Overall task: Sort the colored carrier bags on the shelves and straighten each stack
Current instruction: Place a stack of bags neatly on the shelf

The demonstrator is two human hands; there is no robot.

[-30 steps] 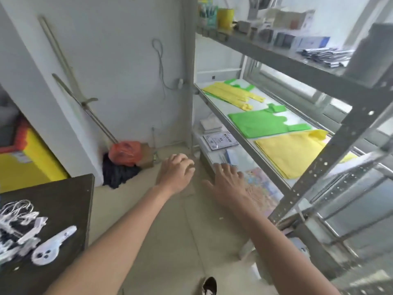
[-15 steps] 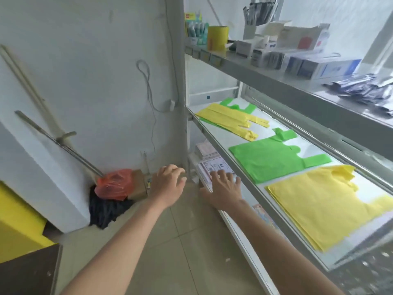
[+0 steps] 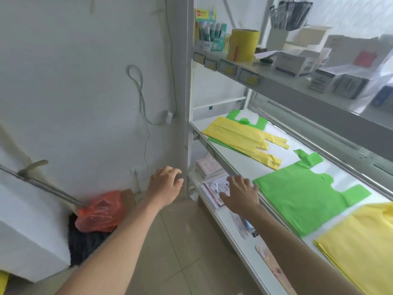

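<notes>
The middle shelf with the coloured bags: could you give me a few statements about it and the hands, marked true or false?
1. Yellow bags lie on top of green bags at the shelf's far end. True.
2. The right hand grips the green stack. False: it is open, holding nothing, in front of the shelf edge.
3. The left hand holds a yellow bag. False: it is empty, its fingers loosely curled.
4. A yellow stack lies nearest the camera. True.
5. A red bag lies on the middle shelf. False: only green and yellow bags lie there.
</notes>
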